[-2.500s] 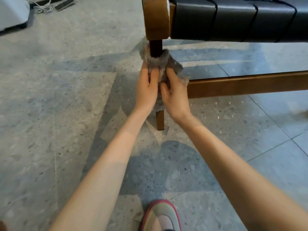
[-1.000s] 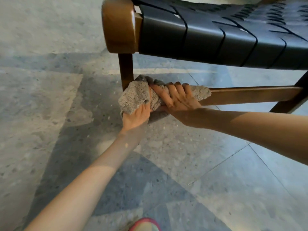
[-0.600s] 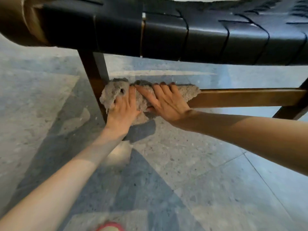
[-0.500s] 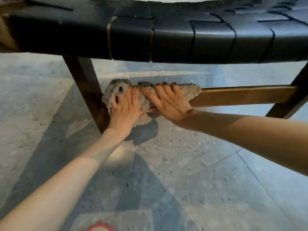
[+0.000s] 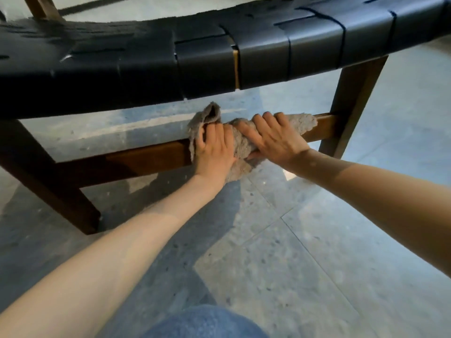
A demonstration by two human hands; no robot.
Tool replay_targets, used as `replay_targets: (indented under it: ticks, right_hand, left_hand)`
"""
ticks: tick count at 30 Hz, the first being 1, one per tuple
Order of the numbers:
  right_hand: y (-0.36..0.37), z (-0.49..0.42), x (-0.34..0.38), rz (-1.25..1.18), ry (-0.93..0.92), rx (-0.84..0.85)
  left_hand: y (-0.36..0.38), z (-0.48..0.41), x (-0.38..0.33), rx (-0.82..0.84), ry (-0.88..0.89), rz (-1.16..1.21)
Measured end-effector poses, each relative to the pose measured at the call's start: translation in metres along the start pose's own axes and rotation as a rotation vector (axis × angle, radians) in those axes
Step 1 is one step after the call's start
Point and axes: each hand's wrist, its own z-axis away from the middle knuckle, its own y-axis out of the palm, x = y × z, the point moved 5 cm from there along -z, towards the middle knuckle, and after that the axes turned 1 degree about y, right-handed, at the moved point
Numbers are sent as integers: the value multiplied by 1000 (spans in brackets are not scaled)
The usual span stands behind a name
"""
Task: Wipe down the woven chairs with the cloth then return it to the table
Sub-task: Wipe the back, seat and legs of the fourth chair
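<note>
While the cloth [image 5: 241, 142] is draped over the rail [image 5: 146, 157] near its right end, your left hand [image 5: 214, 152] presses it flat with fingers nearly straight and your right hand [image 5: 275, 140] curls over the rail's top, thumb beneath, gripping cloth and wood. Its loose corner stands up above the rail; ease the press and it could slide off to the floor [image 5: 292, 252]. Just right of the cloth the rail meets the leg [image 5: 351, 98], so a hard stroke may jam your knuckles there
</note>
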Motion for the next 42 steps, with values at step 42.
replay_targets:
  ticks: [42]
  right_hand:
    - [-24, 157, -129, -920, 1039, -813]
  left_hand:
    - [-102, -111, -111, -125, -505, 1541]
